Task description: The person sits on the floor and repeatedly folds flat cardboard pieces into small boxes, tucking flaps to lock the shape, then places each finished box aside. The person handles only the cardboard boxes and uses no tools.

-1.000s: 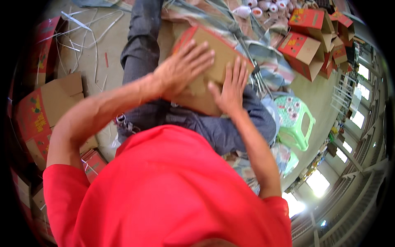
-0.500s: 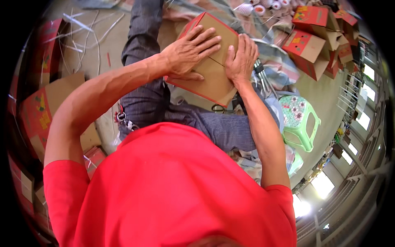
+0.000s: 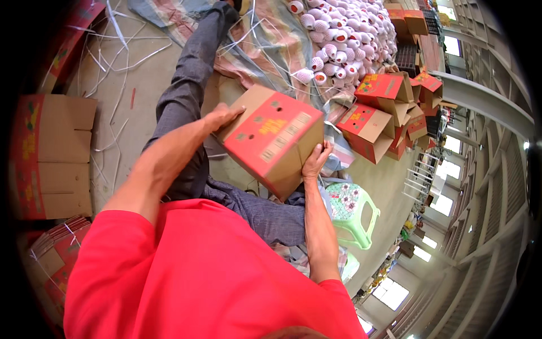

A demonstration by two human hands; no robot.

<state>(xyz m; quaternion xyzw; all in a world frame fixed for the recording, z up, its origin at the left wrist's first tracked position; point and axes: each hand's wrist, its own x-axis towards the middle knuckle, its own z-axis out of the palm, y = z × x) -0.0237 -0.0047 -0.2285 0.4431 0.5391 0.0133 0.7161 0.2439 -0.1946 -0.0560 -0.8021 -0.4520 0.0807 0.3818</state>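
Between my hands is a red and brown cardboard box (image 3: 276,127), tilted above my spread legs. Its red printed side, with small round holes, faces up. My left hand (image 3: 224,116) grips the box's left edge, thumb on top and the other fingers hidden beneath. At the right corner, my right hand (image 3: 317,161) holds on with its thumb and fingertips against the brown side. The underside of the box is out of sight.
Several fruits in white foam nets (image 3: 339,42) are heaped on a striped sheet (image 3: 265,53). Red cardboard boxes (image 3: 367,130) are stacked at right, near a green stool (image 3: 350,209). White straps (image 3: 121,68) lie on the floor at left, beside another open box (image 3: 65,155).
The box has been turned: its brown face was up under my flat hands, and now its red side is up. Both hands have shifted to its edges. My view has swung, showing the netted fruit heap.
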